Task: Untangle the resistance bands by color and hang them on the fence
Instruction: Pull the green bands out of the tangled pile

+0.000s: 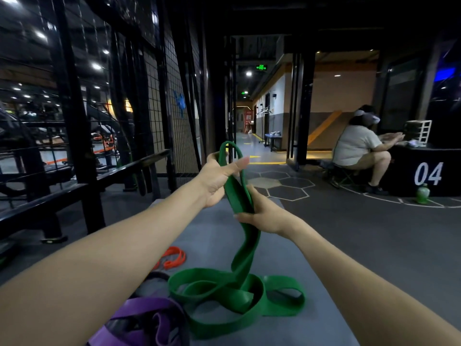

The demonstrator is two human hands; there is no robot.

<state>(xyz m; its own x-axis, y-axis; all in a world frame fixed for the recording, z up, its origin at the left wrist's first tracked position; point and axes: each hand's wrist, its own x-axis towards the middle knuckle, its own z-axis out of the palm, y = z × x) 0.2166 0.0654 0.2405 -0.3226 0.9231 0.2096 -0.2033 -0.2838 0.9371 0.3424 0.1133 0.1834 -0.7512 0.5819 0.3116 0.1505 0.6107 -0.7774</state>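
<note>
From the head camera, your left hand [219, 178] held the top loop of the green band [243, 248], a flat, wide, smooth rubber strap; the loop hung over your palm with the fingers stretched out almost straight. Your right hand [262, 216] was clamped round the same strap just below, fingers curled about its doubled lengths. The rest of it dropped to the grey mat [287, 245] and lay in broad coils near the mat's near edge. A purple band [147, 315], also flat and wide, was heaped at the near left corner, touching the green coils. A thinner orange band [172, 258] lay at the left edge. The black wire-grid fence [172, 96] stood to the left. A black box [424, 171] on the right read "04" in white. The floor was dark, with hexagon markings.
</note>
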